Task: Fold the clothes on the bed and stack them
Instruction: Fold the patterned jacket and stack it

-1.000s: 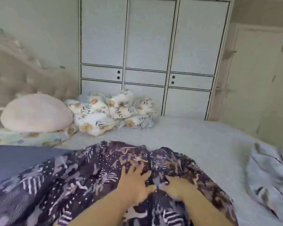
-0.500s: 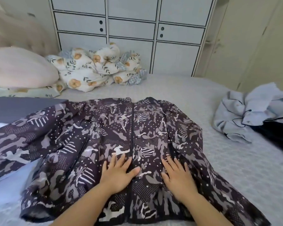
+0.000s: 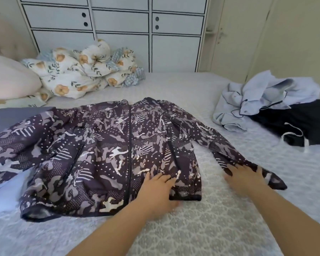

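A dark purple patterned zip jacket (image 3: pixel 107 148) lies spread front-up on the bed (image 3: pixel 201 228), both sleeves stretched out sideways. My left hand (image 3: pixel 155 193) rests flat on the jacket's lower right hem, fingers straight. My right hand (image 3: pixel 246 178) presses flat on the end of the jacket's right sleeve, near its cuff. A crumpled light blue garment (image 3: pixel 262 100) and a black garment (image 3: pixel 303 122) with a white drawstring lie in a heap at the right side of the bed.
A floral duvet (image 3: pixel 81 72) is bunched at the far left, beside a pale pink pillow (image 3: pixel 9 78). A folded grey-blue cloth (image 3: pixel 9 117) lies under the jacket's left sleeve. White wardrobe doors (image 3: pixel 118 30) stand behind the bed.
The view has tilted down. My right hand slid from the jacket's body out to the right sleeve, which now lies stretched out. My left hand shifted right to the hem.
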